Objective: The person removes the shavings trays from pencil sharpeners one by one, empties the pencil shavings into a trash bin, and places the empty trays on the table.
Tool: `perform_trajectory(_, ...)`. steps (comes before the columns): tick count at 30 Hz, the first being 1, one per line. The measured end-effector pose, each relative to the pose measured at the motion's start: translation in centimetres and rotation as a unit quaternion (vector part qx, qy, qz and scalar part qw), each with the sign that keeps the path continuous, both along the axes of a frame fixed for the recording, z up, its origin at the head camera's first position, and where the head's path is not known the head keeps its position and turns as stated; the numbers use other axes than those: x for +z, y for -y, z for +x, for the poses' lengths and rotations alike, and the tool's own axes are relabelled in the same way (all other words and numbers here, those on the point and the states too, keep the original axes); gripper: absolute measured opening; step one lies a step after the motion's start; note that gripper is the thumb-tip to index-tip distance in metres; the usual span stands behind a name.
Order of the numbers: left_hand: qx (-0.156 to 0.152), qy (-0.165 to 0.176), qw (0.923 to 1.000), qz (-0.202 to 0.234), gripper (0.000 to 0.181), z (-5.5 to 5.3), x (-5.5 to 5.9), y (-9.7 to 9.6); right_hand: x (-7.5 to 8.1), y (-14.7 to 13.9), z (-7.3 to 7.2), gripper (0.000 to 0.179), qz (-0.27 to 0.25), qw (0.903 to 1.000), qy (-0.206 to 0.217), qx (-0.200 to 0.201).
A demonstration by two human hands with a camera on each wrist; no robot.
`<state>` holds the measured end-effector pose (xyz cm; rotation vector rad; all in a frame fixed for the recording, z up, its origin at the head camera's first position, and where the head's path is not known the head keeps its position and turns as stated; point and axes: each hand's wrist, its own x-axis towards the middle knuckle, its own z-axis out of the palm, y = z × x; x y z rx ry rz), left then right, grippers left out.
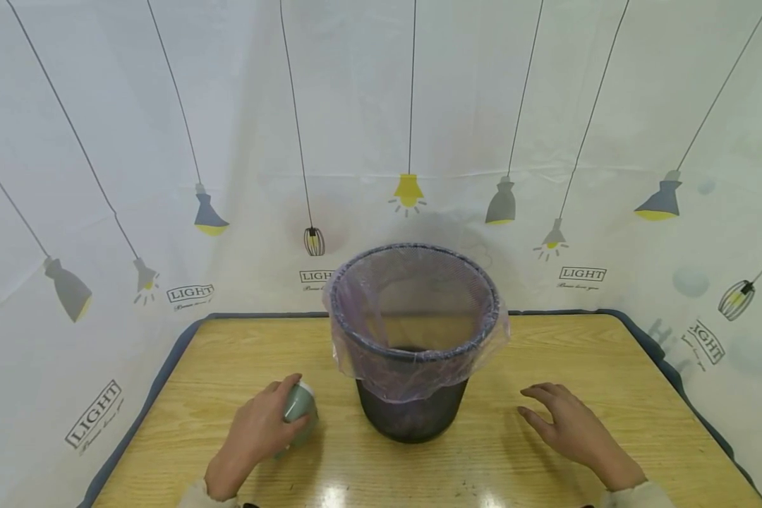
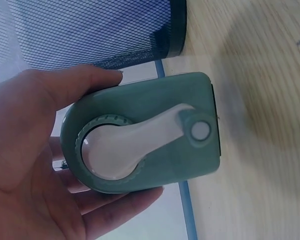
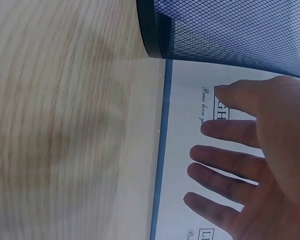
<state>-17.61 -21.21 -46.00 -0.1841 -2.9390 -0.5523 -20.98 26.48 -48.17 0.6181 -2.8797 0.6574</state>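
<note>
My left hand (image 1: 257, 427) grips a green hand-crank pencil sharpener (image 1: 300, 403) by its rounded top, left of the bin. The left wrist view shows the sharpener (image 2: 160, 162) side on, its pale crank pointing toward the base; the thumb lies along one side and the fingers along the other. A black mesh waste bin (image 1: 413, 416) stands upright at the middle of the table, lined with a thin pink plastic bag (image 1: 394, 377) folded over its rim. On the bin's other side, my right hand (image 1: 568, 427) hovers above the tabletop, fingers loosely extended and holding nothing.
The wood-grain table (image 1: 228, 353) has a dark blue edge (image 1: 159, 388) at its back and sides. Behind it hangs a white cloth (image 1: 355, 106) printed with lamps and the word LIGHT.
</note>
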Motion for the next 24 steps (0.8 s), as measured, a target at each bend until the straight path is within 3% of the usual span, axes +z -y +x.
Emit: perform_trajectory(24,-0.049,0.011,0.9984,0.026,0.069,0.4,1.2,-1.7,0.1,1.5,-0.2,0.031,-0.031,0.9985,-0.002,0.045)
